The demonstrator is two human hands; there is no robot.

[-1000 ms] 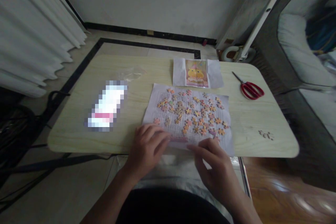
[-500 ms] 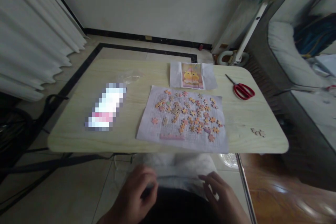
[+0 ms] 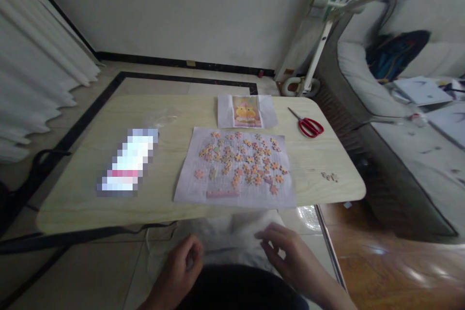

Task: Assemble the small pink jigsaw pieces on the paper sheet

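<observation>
A sheet of lined paper [image 3: 189, 193] lies on a pale wooden table [image 3: 72, 193], covered with several small orange and pink puzzle pieces [image 3: 241, 162]. A short joined pink strip [image 3: 223, 194] sits near the sheet's front edge. Behind the sheet lies a picture of a yellow duck [image 3: 244, 111]. Both hands are below the table edge, over my lap. My left hand [image 3: 181, 266] has its fingers curled in; what it holds cannot be made out. My right hand [image 3: 286, 252] has its fingers apart, holding nothing.
Red-handled scissors [image 3: 308, 126] lie at the table's back right. A few loose pieces [image 3: 330, 177] sit near the right edge. A blurred white packet [image 3: 127, 162] and a clear plastic bag [image 3: 162, 118] lie on the left. A sofa with papers stands right; curtains hang left.
Both hands have left the front edge of the paper and dropped below the table to my lap. The view has swung to the right, showing more of the sofa.
</observation>
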